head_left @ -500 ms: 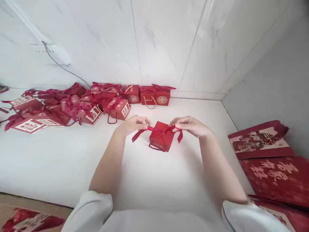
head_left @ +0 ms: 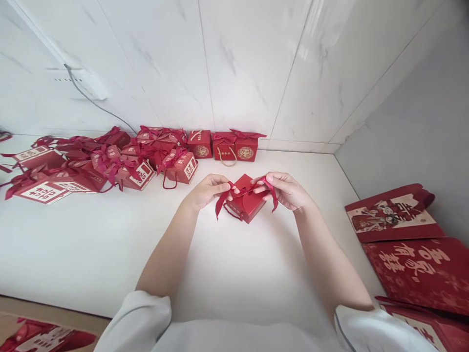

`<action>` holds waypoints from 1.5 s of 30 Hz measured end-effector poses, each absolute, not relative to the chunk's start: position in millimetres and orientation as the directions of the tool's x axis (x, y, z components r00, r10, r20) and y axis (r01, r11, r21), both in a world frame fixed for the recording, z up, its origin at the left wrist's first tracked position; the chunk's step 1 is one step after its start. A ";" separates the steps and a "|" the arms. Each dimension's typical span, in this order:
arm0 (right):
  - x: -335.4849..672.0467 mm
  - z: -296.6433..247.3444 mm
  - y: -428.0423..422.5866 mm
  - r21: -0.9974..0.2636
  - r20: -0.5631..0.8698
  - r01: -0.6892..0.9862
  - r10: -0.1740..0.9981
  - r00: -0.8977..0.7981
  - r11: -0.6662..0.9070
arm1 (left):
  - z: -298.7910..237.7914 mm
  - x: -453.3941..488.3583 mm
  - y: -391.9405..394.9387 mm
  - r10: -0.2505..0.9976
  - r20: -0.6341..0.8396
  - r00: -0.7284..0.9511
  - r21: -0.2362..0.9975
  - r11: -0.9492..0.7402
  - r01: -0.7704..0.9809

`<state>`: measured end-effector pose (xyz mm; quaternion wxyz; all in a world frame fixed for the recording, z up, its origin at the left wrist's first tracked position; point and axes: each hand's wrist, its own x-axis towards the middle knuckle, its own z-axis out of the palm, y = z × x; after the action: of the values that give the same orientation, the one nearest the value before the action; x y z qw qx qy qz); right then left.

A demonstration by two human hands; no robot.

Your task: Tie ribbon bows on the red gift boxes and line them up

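A small red gift box (head_left: 248,201) stands on the white table (head_left: 91,244) in front of me, with a red ribbon (head_left: 223,200) over its top. My left hand (head_left: 208,189) pinches the ribbon's left end beside the box. On the other side, my right hand (head_left: 287,189) pinches the ribbon's right end, and a short tail hangs down from its fingers. Both hands touch the box's upper corners.
A heap of similar red boxes with ribbons (head_left: 110,159) lies at the back left, some flat. Three upright boxes (head_left: 223,145) stand against the marble wall. Flat red paper bags (head_left: 414,259) lie at the right. A grey cable (head_left: 95,105) runs down the wall.
Both hands have come closer together over the box, slackening the ribbon that was stretched taut. The box has shifted slightly away from me.
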<state>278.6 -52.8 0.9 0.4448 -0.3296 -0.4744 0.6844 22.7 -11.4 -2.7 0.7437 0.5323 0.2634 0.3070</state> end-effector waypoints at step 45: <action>256.9 -22.6 -46.8 -0.980 0.148 0.057 0.894 -0.422 0.189 | 11.8 18.7 -13.3 0.707 -0.208 0.677 0.972 0.074 0.222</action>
<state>256.9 -46.8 -22.6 0.3989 -0.3603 -0.6600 0.5248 18.7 -13.3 11.8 0.6410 0.6538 0.3549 0.1891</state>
